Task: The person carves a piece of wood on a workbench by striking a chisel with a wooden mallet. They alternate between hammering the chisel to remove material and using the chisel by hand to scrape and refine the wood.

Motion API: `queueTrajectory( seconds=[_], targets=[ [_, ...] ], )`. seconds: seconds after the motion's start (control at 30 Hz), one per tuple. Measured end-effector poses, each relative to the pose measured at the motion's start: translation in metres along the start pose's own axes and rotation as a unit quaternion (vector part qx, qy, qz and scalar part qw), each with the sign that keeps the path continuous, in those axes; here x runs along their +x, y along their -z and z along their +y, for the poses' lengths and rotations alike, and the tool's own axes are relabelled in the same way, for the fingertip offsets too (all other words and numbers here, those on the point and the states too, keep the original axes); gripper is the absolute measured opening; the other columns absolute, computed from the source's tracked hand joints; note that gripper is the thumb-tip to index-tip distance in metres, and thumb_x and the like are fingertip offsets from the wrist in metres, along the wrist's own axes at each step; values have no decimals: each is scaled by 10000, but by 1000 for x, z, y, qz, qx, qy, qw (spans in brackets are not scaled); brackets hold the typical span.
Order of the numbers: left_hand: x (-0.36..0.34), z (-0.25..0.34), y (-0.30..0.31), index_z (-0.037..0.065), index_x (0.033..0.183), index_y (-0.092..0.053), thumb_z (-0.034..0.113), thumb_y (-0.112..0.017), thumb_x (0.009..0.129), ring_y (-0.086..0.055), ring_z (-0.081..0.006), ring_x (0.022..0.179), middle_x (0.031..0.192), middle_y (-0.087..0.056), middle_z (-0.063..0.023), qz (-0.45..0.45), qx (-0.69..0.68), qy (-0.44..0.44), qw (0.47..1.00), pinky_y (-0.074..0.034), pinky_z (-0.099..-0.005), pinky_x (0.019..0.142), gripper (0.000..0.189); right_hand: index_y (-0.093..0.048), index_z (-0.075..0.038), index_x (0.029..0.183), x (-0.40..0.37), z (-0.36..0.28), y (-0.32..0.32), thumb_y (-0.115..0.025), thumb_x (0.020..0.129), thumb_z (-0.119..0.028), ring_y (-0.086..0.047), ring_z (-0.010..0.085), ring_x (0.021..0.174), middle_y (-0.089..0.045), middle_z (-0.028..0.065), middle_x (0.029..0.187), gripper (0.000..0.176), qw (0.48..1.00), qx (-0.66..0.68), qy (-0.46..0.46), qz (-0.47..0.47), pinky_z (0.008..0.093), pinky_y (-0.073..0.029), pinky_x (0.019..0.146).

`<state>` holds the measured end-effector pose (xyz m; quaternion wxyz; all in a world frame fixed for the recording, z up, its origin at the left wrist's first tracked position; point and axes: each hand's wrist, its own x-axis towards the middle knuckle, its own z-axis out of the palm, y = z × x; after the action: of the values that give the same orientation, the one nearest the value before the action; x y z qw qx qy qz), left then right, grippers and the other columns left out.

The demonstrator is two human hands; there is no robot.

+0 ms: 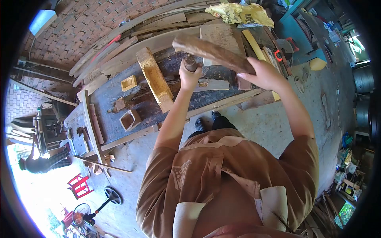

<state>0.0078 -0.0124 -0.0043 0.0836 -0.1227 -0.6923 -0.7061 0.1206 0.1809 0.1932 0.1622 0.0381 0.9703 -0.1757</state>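
My left hand (189,77) is closed around the upright dark wooden handle of a chisel (190,63); its blade is hidden below the fist. My right hand (265,74) grips one end of a rough, thick wooden club (214,51). The club is raised above the workbench, and its far end reaches past the chisel handle without visibly touching it. Just right of my left hand lies a grey board (216,85) with a small notch near its left end. A long yellowish timber (154,79) with a hollowed face lies left of my left forearm.
The dark workbench (107,115) also carries small hollowed blocks (128,83). Long planks (158,23) line the brick wall, with a yellow sack (240,15) at the back. A handsaw with an orange handle (278,55) lies right. A person (45,162), red stool (80,186) and fan (84,214) are far left.
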Motion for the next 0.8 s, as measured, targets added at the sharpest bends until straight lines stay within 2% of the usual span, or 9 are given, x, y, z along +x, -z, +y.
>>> queueTrajectory(
  seconds=[0.13,0.27,0.37,0.4,0.53,0.63,0.7,0.77,0.8],
  targets=[
    [1,-2,0,12,865,-494,63,-659,667,-502,-121,652,730,-558,-80,-13,42,23,999,-439,-281,622,263,-461,50,1086,-2,-3,-7,-622,763,-362,-583,276,866,-587,191,930,548,968,174,130,125,346,-449,750],
    [-1,-1,-5,6,895,-504,57,-669,665,-528,-122,672,773,-583,-78,-2,-4,-46,999,-448,-272,630,288,-486,21,945,8,-13,-31,-630,756,-335,-586,264,678,-565,145,717,428,969,144,173,104,359,-448,604],
    [-3,-19,5,4,923,-507,45,-666,660,-542,-120,680,804,-596,-83,-36,-26,57,997,-453,-261,626,310,-484,14,911,15,-8,-30,-635,753,-329,-572,253,635,-559,156,707,406,989,-18,134,55,347,-442,587],
    [1,-18,3,4,906,-498,29,-653,658,-527,-111,652,768,-579,-72,-6,-6,-39,999,-449,-252,602,294,-478,9,880,12,-14,-20,-630,759,-335,-565,239,626,-560,162,712,395,995,22,95,36,342,-441,590],
    [-1,-11,7,8,848,-487,13,-628,666,-494,-98,613,701,-532,-42,4,5,-21,1000,-442,-248,590,231,-485,10,915,3,-27,-13,-618,769,-338,-574,237,669,-565,157,726,399,962,191,150,124,341,-444,609],
    [-1,-6,5,7,845,-490,13,-629,663,-494,-94,615,709,-536,-41,6,22,-39,999,-440,-245,586,229,-490,10,950,11,-22,-39,-618,772,-331,-572,257,665,-570,145,728,405,934,172,229,213,345,-448,617],
    [-5,3,6,6,848,-488,12,-631,662,-493,-92,617,711,-535,-39,-9,6,-29,1000,-439,-244,586,234,-496,4,956,10,-24,-35,-613,774,-337,-574,265,690,-575,148,738,404,948,187,205,156,343,-449,638],
    [-6,5,9,5,851,-486,12,-634,662,-493,-91,620,713,-534,-37,-25,-10,-19,999,-438,-243,585,240,-504,0,945,7,-29,-14,-610,772,-357,-571,258,707,-576,153,748,410,996,-10,83,2,335,-444,654],
    [-4,3,13,15,840,-481,1,-630,665,-504,-88,630,715,-538,-25,-11,-8,-20,1000,-443,-235,603,231,-506,3,919,8,-29,-11,-609,768,-380,-564,248,712,-576,157,755,424,997,52,54,7,329,-437,657]
  ],
)
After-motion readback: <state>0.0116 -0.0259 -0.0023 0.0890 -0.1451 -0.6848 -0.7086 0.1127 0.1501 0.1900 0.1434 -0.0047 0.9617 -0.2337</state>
